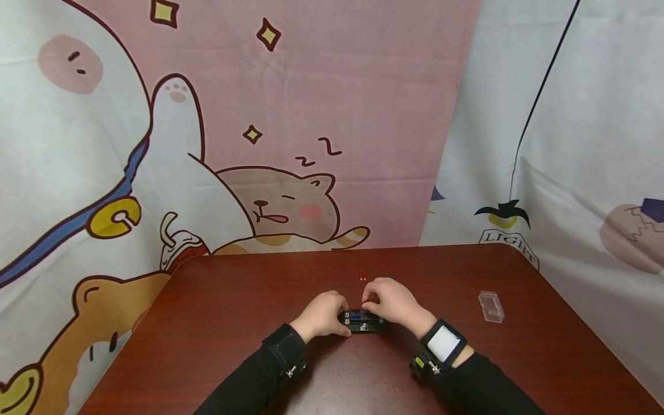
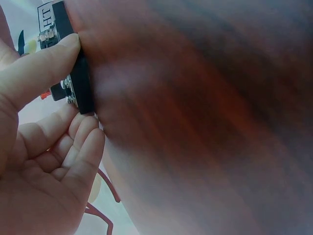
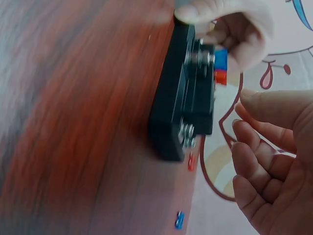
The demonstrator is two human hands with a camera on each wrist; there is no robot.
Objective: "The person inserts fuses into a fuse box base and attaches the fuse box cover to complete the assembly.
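A black fuse block (image 1: 365, 326) with metal screw terminals is near the middle of the table. My left hand (image 1: 325, 314) grips its left end, with the thumb (image 2: 71, 44) pressed on the near side. One blue blade fuse (image 3: 221, 59) and one red blade fuse (image 3: 220, 77) sit in the block near that end. Above the block's right part is my right hand (image 1: 391, 301), its thumb and fingers bent. In the right wrist view, that hand's thumb (image 3: 274, 107) is apart from the block; whether anything small lies between the fingertips is hidden.
Beyond the block lie loose red fuses (image 1: 363, 277) and a blue fuse (image 3: 180, 220). A clear plastic cover (image 1: 491, 306) rests on the right side of the brown table (image 1: 233, 305). A printed cloth (image 1: 389, 115) hangs behind the table.
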